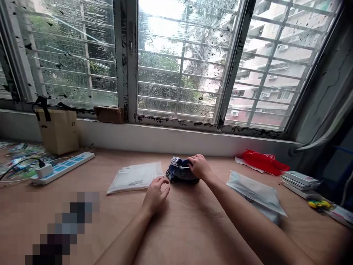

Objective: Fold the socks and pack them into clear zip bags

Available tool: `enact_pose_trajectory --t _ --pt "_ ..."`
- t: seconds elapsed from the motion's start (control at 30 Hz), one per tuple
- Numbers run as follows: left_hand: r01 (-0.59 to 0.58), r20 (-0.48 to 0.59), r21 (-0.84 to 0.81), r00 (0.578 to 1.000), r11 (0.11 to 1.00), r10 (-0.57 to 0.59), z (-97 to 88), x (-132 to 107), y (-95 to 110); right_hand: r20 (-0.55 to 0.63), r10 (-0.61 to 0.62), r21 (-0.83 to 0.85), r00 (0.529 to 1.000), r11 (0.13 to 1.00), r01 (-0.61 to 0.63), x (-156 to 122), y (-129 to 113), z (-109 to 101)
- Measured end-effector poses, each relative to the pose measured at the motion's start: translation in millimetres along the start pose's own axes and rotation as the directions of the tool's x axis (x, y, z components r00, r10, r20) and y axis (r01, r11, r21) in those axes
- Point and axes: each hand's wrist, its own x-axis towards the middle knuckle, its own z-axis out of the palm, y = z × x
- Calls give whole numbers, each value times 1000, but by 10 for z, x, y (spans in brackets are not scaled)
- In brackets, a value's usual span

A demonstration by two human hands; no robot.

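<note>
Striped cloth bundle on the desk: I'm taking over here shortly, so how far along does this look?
Looks done: a flat white packet lies to the left, and a clear plastic bag to the right, with something pale inside. In hand: the right hand rests on the striped cloth bundle, with the left hand close beside it. Left: the bundle lies unbagged on the wooden desk.

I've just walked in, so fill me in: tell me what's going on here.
A person is working at a wooden desk under a window. Their right hand rests on top of a folded bundle of navy-and-white striped fabric, and their left hand is open just beside it. A flat white packet lies to the left of the bundle, and a clear plastic bag lies to its right. Nearby, further right, is a red plastic bag.
</note>
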Motion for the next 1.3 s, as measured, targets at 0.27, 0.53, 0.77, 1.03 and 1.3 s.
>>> enact_pose_trajectory --t 0.27,0.53,0.77,1.03,1.3 --pt "-150 -227 5 963 989 148 -16 -41 154 -118 -120 -33 986 993 117 -213 -147 -663" --pt "-79 133 -261 984 962 116 -37 -100 449 143 -192 159 971 973 169 -985 -358 -389" --pt "102 207 -295 978 950 -41 -2 -14 259 231 74 645 970 734 -210 -1149 34 58" --pt "87 231 -217 972 972 -35 -9 -21 195 141 39 755 989 642 -133 -1159 74 291" --pt "-18 203 -134 978 991 45 8 -44 170 -172 -72 371 983 919 132 -1143 -70 148"
